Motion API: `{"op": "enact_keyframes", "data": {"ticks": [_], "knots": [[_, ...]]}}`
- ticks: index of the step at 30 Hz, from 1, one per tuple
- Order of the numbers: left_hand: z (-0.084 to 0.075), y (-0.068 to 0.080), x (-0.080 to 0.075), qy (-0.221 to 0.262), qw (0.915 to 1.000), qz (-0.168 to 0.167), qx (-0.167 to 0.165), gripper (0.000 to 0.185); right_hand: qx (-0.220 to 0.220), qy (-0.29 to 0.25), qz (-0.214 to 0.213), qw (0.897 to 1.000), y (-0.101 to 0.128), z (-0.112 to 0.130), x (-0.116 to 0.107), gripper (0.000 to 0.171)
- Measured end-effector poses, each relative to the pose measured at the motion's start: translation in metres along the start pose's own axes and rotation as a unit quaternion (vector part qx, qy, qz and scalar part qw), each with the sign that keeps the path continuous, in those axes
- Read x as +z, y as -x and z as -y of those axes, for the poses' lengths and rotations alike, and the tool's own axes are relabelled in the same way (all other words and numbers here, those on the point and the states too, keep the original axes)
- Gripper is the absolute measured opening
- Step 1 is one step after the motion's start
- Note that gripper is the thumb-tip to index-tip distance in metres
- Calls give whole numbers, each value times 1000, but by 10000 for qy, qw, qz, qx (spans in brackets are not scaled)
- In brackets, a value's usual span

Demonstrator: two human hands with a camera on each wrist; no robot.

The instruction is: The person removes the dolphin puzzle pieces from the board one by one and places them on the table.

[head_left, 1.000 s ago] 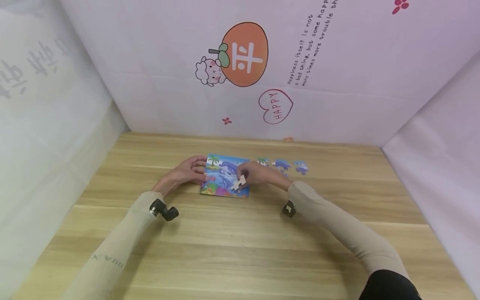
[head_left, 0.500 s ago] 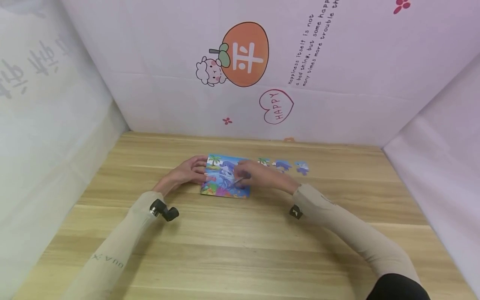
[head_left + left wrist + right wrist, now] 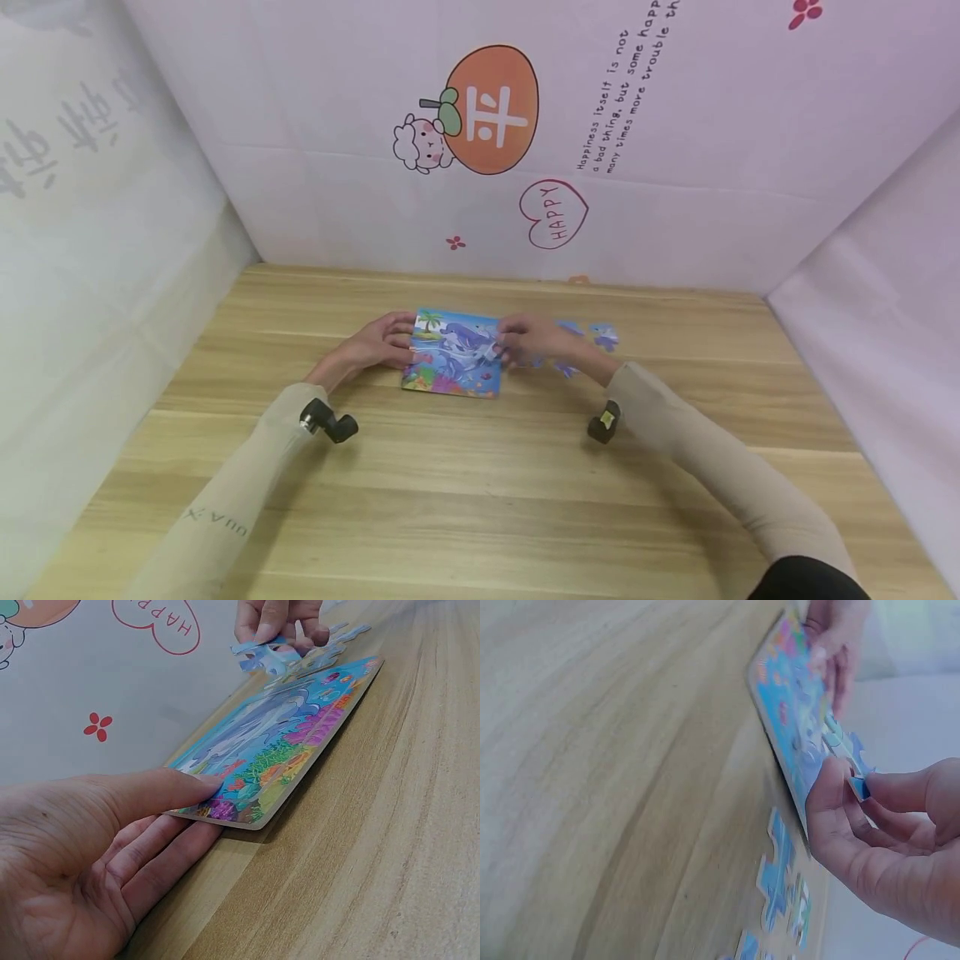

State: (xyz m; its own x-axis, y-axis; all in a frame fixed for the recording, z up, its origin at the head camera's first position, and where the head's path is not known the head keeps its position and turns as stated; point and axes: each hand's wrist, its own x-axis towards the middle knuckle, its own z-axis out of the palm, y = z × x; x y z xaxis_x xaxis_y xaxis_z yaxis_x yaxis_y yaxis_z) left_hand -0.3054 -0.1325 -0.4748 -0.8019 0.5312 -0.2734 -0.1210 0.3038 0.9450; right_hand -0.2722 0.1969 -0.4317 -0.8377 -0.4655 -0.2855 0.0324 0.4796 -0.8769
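Heart outline [image 3: 553,214], back wall, centre of frame: "HAPPY". Slanted print [image 3: 618,92], upper right: "Happiness itself is not a bad thing, but some... many times more trouble...", cut off. Orange fruit [image 3: 495,108], upper centre: white character "平". Left sleeve [image 3: 217,522], lower left: letters, upside down, unclear.

- Left hand [image 3: 372,343] laid flat, palm down, fingers straight and together, thumb stretched alongside.
- Right hand [image 3: 542,340] raised slightly, fingers [image 3: 900,787] curled, thumb apparently pinching against them, though blurred in the wrist view.
- Both forearms in beige sleeves, angled inward, elbows wide.
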Motion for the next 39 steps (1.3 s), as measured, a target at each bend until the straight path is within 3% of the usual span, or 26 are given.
{"op": "enact_keyframes", "data": {"ticks": [3, 6, 11, 15, 21, 29, 39], "knots": [[0, 0, -1, 37, 10000, -15, 2, 88, 163, -637, -163, 9977, 3, -7, -10, 30], [2, -1, -1, 76, 10000, 11, 14, 88, 82, -932, -303, 9952, 10, -11, -20, 34], [2, -1, -1, 86, 10000, 43, 19, 89, 314, -774, -543, 9950, 25, -15, -32, 27], [2, -1, 0, 71, 10000, 30, 24, 89, 568, -296, -795, 9948, 35, -22, -45, 32], [1, -1, 1, 52, 10000, -4, 49, 88, 441, 242, -1150, 9921, 54, -27, -65, 30], [-1, 2, 3, 16, 10000, -37, 42, 88, 281, 248, -1008, 9942, 79, -37, -88, 25], [1, 2, 2, 239, 9997, 27, 63, 90, 586, 95, -734, 9955, 96, -51, -104, 24]]}}
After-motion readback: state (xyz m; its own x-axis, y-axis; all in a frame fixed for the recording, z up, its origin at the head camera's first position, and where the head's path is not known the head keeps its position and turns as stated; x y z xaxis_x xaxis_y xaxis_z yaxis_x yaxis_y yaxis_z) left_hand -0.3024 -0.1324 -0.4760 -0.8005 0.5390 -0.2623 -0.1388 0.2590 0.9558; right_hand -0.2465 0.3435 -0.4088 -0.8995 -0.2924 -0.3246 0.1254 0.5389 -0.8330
